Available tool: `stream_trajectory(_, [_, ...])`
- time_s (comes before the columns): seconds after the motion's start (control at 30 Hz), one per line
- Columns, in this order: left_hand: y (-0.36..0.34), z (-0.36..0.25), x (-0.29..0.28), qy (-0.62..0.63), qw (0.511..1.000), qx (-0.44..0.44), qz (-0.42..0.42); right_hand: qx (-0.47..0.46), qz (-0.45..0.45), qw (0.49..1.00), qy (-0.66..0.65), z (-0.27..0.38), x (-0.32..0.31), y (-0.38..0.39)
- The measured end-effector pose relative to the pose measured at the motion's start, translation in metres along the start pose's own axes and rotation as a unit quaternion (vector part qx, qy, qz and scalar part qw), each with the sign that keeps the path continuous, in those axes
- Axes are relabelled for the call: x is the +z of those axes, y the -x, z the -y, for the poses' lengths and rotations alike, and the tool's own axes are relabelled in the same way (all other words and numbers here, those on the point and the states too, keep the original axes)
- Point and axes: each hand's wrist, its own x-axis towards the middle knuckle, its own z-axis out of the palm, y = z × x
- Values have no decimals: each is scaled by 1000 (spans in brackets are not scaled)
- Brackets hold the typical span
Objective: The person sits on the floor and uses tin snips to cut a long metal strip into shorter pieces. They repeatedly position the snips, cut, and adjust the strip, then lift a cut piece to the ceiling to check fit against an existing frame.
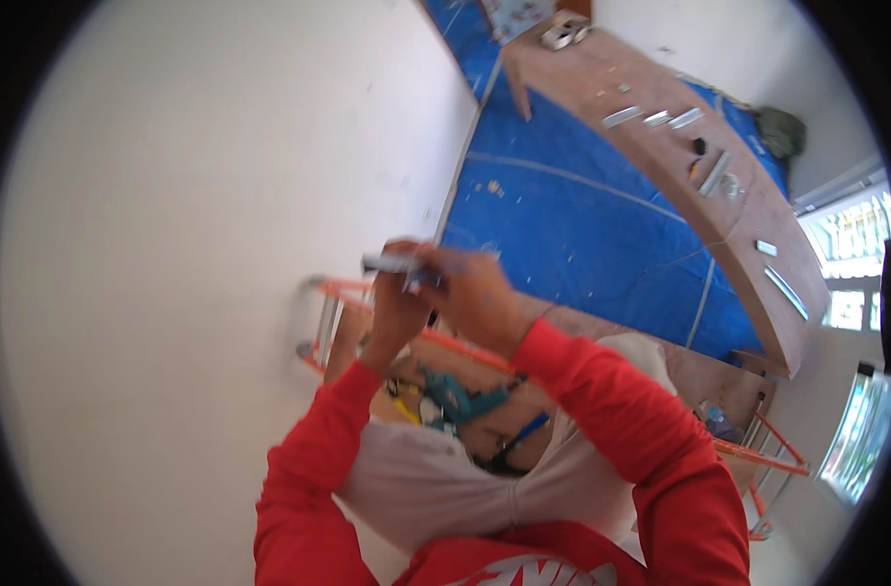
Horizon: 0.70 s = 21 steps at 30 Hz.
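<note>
In front of me, near the white wall, my left hand (398, 311) is closed around a short silver metal piece (391, 264), whose dark end sticks out to the left. My right hand (479, 295) meets it from the right, with its fingers pinched at the piece's right end. Blur hides the exact shape there. Below the hands, on the wooden platform between my legs, lie a teal power drill (455, 398), a yellow-handled tool (404, 406) and a tool with a blue handle (529, 430).
Orange rails (465, 349) of a scaffold edge the platform. Lower down, blue sheeting (562, 230) covers the floor. A long brown plank table (650, 146) curves along the right, bearing several metal channel pieces (716, 173). The white wall (221, 195) rises close on the left.
</note>
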Motion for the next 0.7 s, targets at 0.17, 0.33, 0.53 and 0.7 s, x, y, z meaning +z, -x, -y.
stream_trajectory(0.17, [-14, -11, -7, -61, 992, 88, -67, -63, -39, 996, -43, 8, -12, -4])
stream_trajectory(0.33, [-25, -23, -42, 44, 987, 38, -151, -180, -265, 947, 29, 48, -36, -2])
stream_trajectory(0.53, [-20, -24, -80, 52, 978, 114, -167, -382, -90, 911, -127, 131, -52, 36])
stream_trajectory(0.7, [-20, -26, -91, 36, 977, 81, -195, -389, -3, 905, -173, 156, -33, 32])
